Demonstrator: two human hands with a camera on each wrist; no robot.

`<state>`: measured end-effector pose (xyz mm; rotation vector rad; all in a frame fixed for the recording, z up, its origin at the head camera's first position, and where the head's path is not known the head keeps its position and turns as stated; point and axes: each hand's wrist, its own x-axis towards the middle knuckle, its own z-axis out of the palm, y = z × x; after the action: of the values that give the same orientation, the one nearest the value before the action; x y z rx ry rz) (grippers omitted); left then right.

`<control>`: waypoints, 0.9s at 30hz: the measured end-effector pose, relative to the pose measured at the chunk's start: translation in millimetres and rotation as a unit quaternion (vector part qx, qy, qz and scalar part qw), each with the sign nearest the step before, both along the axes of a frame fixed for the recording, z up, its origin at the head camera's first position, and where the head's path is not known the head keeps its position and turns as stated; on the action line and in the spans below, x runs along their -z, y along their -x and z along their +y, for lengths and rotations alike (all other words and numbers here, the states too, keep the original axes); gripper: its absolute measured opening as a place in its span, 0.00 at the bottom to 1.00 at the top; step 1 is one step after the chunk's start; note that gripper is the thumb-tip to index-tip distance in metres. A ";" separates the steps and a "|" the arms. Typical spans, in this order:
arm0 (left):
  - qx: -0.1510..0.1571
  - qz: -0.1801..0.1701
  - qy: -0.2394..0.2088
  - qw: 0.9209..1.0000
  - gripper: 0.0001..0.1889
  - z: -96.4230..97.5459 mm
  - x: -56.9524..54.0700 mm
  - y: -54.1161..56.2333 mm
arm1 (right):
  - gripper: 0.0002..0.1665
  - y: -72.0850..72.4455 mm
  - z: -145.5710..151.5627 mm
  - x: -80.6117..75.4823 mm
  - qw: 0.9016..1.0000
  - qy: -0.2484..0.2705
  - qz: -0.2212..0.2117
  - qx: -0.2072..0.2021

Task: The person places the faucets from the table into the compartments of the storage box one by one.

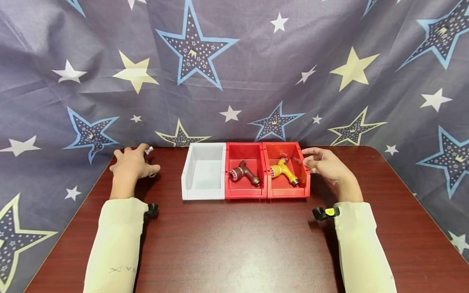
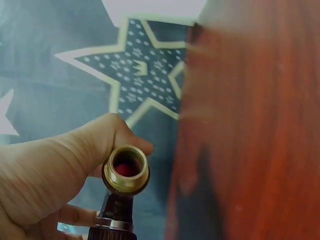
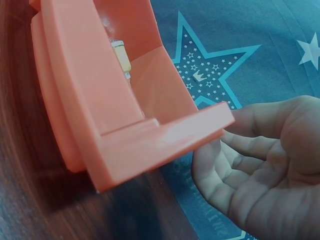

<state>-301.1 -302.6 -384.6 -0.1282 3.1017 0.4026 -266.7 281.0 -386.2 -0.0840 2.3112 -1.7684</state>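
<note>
My left hand (image 1: 130,165) grips a tap (image 2: 126,172) over the far left of the table. In the left wrist view, the tap shows a round brass threaded opening and a dark body; the fingers hide much of it. My right hand (image 1: 327,167) holds the side wall of the right-hand red bin (image 1: 287,193), thumb and fingers at its rim. Inside that bin lies a yellow tap (image 1: 283,170). The middle red bin (image 1: 246,193) contains a dark brown tap (image 1: 244,172). On the left of the row is a white bin (image 1: 203,194) with a bare floor.
The three bins stand side by side near the back of a reddish-brown wooden table (image 1: 234,244). A grey curtain with stars (image 1: 256,89) hangs right behind the table's back edge. Each wrist carries a black strap mount (image 1: 152,210) at the pale sleeve.
</note>
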 end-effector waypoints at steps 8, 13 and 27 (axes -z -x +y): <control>0.016 0.065 0.019 0.998 0.48 22.5 -22.9 -7.4 | 0.29 0.1 -0.4 0.3 1.000 0.009 0.005 -0.002; 0.027 0.095 0.027 0.995 0.46 43.3 -37.3 -14.8 | 0.28 0.0 -0.6 0.0 1.000 0.013 0.003 -0.002; 0.066 0.163 0.040 0.984 0.45 91.6 -59.1 -35.9 | 0.29 0.5 0.4 0.6 1.000 0.006 0.001 -0.001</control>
<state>-265.2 -211.0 -325.5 0.1605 3.4214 0.3249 -267.2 281.4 -386.8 -0.0892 2.3017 -1.7813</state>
